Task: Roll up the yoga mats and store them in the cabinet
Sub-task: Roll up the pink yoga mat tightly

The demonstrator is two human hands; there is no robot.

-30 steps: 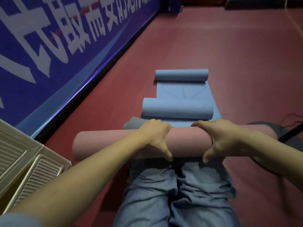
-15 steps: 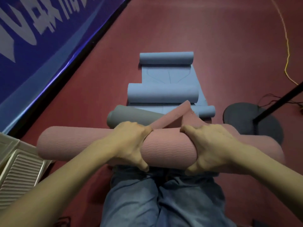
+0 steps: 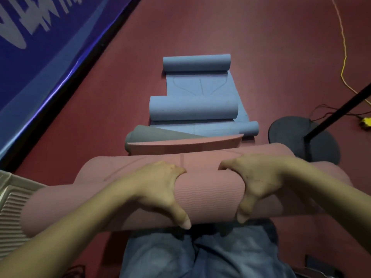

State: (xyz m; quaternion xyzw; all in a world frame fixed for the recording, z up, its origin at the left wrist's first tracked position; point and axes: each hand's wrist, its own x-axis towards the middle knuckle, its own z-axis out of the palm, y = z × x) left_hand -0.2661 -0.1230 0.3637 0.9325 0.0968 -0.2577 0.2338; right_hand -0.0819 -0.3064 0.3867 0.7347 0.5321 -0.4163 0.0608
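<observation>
A thick pink yoga mat roll (image 3: 208,199) lies across my lap, and its loose flap (image 3: 186,146) stretches away over the floor. My left hand (image 3: 158,189) grips the roll left of its middle, fingers over the top and thumb underneath. My right hand (image 3: 259,181) grips it right of the middle in the same way. Beyond the flap lie a grey rolled mat (image 3: 152,137) and blue mats: a large roll (image 3: 193,108), a far roll (image 3: 196,63) and a thin roll (image 3: 248,128).
A pale slatted cabinet panel (image 3: 12,205) sits at my left. A blue banner wall (image 3: 46,47) runs along the left side. At right stand a black round stand base (image 3: 291,137) with its pole, and a yellow cable (image 3: 344,57) on the red floor.
The pink roll has come closer and its loose flap has dropped from sticking up to lying flatter ahead. Both hands keep their grip on the roll.
</observation>
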